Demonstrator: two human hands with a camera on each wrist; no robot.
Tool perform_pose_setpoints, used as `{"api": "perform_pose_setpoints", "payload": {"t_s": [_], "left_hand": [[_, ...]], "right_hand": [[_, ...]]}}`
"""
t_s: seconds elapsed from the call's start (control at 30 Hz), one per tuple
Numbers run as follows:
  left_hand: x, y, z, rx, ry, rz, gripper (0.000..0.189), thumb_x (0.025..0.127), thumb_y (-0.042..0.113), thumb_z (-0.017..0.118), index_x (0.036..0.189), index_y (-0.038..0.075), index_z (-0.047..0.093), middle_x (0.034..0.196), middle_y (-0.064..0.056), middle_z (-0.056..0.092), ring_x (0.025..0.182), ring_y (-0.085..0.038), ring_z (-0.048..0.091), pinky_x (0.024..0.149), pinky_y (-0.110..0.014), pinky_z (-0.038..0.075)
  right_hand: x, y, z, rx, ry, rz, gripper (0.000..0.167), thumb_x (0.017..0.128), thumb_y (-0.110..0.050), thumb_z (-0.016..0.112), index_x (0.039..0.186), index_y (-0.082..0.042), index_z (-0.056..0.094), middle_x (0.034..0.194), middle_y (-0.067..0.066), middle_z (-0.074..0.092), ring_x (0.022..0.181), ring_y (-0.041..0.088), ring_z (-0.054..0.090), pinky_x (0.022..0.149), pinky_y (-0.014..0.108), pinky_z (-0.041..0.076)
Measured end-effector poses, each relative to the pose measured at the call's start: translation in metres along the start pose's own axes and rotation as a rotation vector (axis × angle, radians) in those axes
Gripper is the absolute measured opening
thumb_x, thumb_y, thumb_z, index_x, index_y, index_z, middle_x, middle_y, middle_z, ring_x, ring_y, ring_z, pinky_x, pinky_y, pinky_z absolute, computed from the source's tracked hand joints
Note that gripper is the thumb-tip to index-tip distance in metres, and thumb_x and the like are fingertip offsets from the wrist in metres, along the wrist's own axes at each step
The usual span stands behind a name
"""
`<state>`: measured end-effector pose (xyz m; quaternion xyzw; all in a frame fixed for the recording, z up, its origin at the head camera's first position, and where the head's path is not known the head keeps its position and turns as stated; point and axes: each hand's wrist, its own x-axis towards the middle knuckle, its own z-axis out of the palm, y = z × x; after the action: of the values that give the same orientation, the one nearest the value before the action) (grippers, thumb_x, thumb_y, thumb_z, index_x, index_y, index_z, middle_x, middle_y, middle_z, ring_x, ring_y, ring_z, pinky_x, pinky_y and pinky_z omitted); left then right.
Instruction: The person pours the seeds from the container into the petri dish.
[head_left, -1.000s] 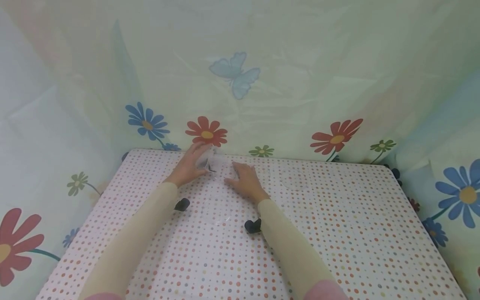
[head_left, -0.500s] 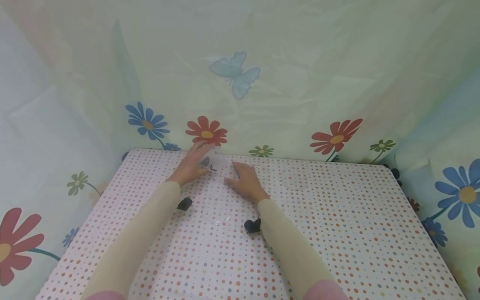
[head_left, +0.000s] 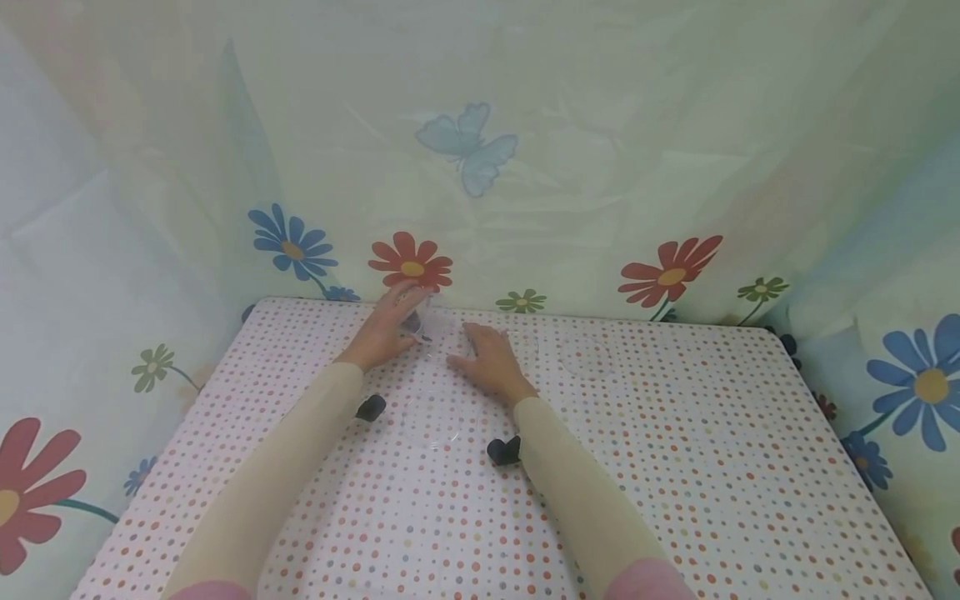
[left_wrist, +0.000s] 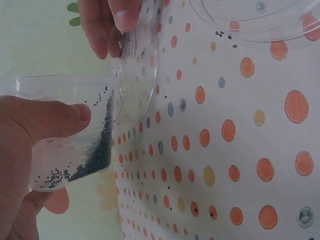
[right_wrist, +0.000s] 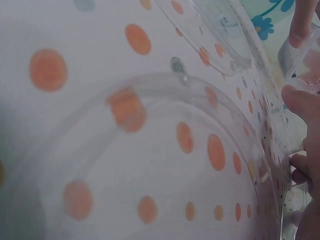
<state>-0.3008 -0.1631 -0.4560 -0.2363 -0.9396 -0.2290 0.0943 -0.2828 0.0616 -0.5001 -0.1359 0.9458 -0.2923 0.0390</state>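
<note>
- Pale floral sheet (head_left: 570,183) hangs as backdrop, blue butterfly (head_left: 468,148) printed on it; white dotted table (head_left: 697,467) in front.
- Left hand (head_left: 377,332): near the table's far edge, pinching a clear cup (left_wrist: 65,145). Thumb lies flat across the cup wall, other fingers behind it, so gap is just the cup's width.
- Right hand (head_left: 492,364): just beside, thumb apart from fingers (left_wrist: 125,19), which curve at the rim of a round clear dish (left_wrist: 142,75). Can't tell whether it grips or only touches.
- Cup: see-through, part filled with black grains (left_wrist: 97,152), banked to one side, a few speckling the wall. Its exact tilt, can't tell.
- Cup sits close by the dish, between the hands; fully clear plastic, outlines faint.
- Loose grains (left_wrist: 227,36) on the table, some near another dish's edge.
- Nearer dish (head_left: 435,444): clear, on the table, toward the person. Side dish (head_left: 588,357): clear, right of the right hand.
- Cream sleeves (head_left: 300,467) on both arms, pink higher up.
</note>
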Motion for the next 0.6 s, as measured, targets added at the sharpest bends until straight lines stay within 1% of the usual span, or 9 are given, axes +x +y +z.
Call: {"api": "perform_pose_setpoints", "payload": {"t_s": [0.17, 0.47, 0.6], "left_hand": [[0.0022, 0.0, 0.0018, 0.007, -0.002, 0.0, 0.092, 0.078, 0.003, 0.077, 0.15, 0.036, 0.029, 0.159, -0.001, 0.021, 0.146, -0.025, 0.025, 0.109, -0.048, 0.043], [0.0029, 0.0044, 0.0017, 0.024, -0.003, 0.005, 0.093, 0.076, 0.0, 0.078, 0.151, 0.03, 0.031, 0.16, 0.0, 0.02, 0.147, -0.026, 0.024, 0.111, -0.048, 0.041], [0.003, 0.0062, 0.002, 0.026, -0.004, 0.005, 0.093, 0.076, 0.001, 0.078, 0.15, 0.032, 0.032, 0.16, 0.002, 0.019, 0.148, -0.025, 0.024, 0.11, -0.047, 0.042]], "right_hand": [[0.0007, 0.0007, 0.0005, 0.005, 0.01, -0.006, 0.072, 0.09, -0.052, 0.059, 0.149, -0.016, 0.036, 0.153, 0.005, 0.04, 0.147, 0.023, 0.029, 0.124, 0.046, 0.007], [0.0012, 0.0005, 0.0011, 0.004, 0.009, 0.001, 0.073, 0.09, -0.052, 0.059, 0.149, -0.017, 0.036, 0.153, 0.005, 0.041, 0.147, 0.023, 0.029, 0.124, 0.047, 0.007], [0.001, -0.0001, 0.0013, 0.009, 0.006, 0.008, 0.072, 0.09, -0.052, 0.059, 0.15, -0.017, 0.036, 0.153, 0.005, 0.041, 0.147, 0.023, 0.029, 0.125, 0.046, 0.006]]}}
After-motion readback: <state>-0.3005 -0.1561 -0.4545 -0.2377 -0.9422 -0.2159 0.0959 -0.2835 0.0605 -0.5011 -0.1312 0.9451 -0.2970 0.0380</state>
